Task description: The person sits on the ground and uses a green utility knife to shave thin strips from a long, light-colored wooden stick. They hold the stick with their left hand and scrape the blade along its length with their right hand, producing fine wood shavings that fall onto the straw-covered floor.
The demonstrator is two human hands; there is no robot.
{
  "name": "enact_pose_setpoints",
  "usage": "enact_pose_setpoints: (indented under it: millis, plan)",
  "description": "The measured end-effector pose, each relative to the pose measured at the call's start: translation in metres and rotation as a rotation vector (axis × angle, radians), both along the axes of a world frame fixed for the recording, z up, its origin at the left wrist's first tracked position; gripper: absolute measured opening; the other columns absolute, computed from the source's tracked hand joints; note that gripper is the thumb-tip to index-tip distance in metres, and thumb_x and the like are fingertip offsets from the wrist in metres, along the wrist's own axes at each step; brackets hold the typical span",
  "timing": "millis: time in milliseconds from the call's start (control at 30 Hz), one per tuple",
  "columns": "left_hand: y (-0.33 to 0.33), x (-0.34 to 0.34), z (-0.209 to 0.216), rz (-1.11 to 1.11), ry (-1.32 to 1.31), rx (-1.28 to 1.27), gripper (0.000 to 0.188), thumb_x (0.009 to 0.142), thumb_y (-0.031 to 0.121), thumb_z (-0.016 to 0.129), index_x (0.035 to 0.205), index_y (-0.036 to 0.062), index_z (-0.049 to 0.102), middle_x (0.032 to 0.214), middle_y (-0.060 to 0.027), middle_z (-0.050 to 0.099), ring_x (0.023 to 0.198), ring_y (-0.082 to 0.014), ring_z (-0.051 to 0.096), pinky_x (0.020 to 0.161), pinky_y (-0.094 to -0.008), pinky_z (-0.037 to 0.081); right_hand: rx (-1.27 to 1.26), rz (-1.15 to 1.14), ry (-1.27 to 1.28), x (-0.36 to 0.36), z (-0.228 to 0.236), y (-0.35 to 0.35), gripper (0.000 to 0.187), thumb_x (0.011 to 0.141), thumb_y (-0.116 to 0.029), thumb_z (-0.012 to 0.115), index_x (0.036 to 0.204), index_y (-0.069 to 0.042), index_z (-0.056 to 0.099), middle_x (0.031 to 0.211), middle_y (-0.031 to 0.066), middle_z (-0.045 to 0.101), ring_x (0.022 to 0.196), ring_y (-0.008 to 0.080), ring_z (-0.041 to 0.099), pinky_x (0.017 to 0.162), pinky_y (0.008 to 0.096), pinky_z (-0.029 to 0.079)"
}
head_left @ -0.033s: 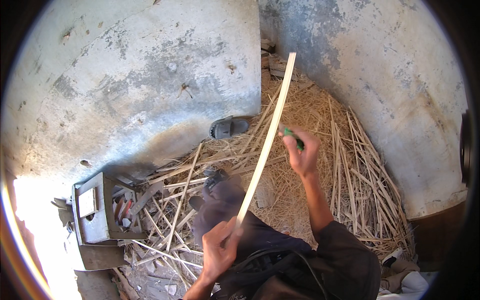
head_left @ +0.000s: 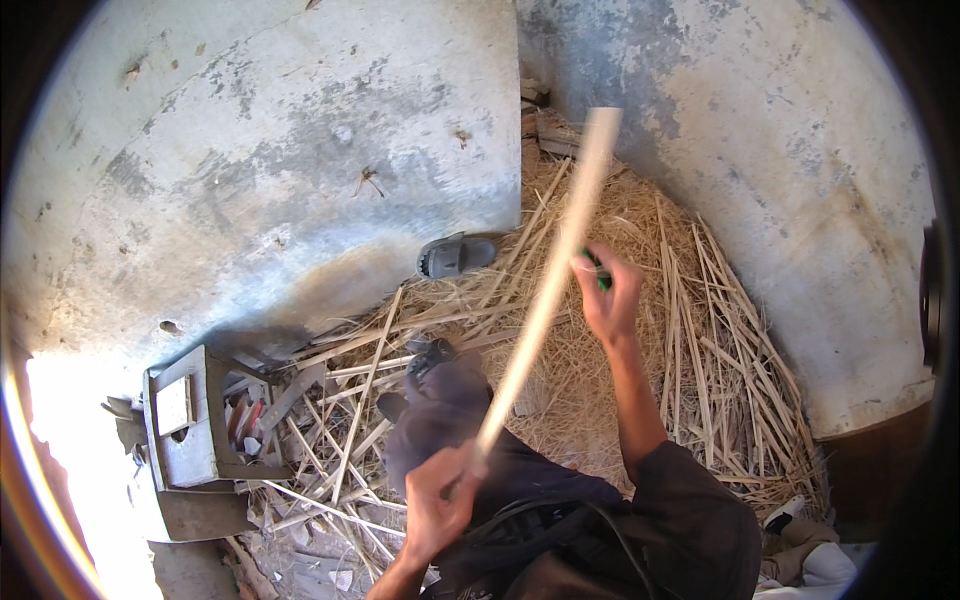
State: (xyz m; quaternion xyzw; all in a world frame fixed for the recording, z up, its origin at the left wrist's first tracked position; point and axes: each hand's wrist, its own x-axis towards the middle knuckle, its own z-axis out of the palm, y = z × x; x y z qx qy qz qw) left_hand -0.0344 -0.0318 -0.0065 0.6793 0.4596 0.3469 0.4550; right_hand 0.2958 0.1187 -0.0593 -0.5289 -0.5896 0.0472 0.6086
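Observation:
A long pale wooden strip (head_left: 553, 290) slants up and away from me, smeared by motion. My left hand (head_left: 440, 500) is closed around its near end, close to my lap. Beside the strip's middle, on the right, my right hand (head_left: 613, 300) grips a small green-handled tool (head_left: 602, 272). Most of that tool is hidden in the fingers, so its working end cannot be made out. Whether it touches the strip is unclear from the blur.
Straw-like shavings (head_left: 640, 225) cover the ground ahead. Cut strips (head_left: 740, 360) pile up at the right, and more lie crossed at the left. A grey sandal (head_left: 457, 257) rests by the worn wall (head_left: 330, 130). An overturned wooden stool (head_left: 190, 425) is at the left.
The strip's far end has swung a little to the right and blurred. My right hand has turned slightly with the green-handled tool; my left hand has hardly moved.

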Motion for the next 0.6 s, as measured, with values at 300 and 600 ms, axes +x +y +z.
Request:
enact_pose_setpoints:
  millis: [300,600]
  plan:
    - [-0.003,-0.012,-0.004,0.103,0.089,0.022,0.028,0.095,0.004,0.08,0.122,-0.0028,0.078,0.083,-0.0076,0.066,0.075,-0.0143,0.06,0.068,-0.03,0.046,-0.119,0.015,0.397,0.033,-0.02,0.025,0.036,0.112,-0.037,0.062,0.104,-0.006,0.078,0.068,-0.008,0.042,0.058,0.0055,0.034,0.053,0.0283,0.026]
    - [0.016,-0.004,-0.01,0.189,0.038,0.069,0.03,0.098,0.002,0.079,0.126,-0.0059,0.075,0.087,-0.0063,0.066,0.078,-0.0119,0.062,0.067,-0.0253,0.049,-0.09,0.327,0.25,-0.028,-0.027,-0.023,0.041,0.104,-0.045,0.072,0.109,-0.005,0.076,0.075,-0.0037,0.059,0.064,0.0068,0.049,0.057,0.0284,0.037]
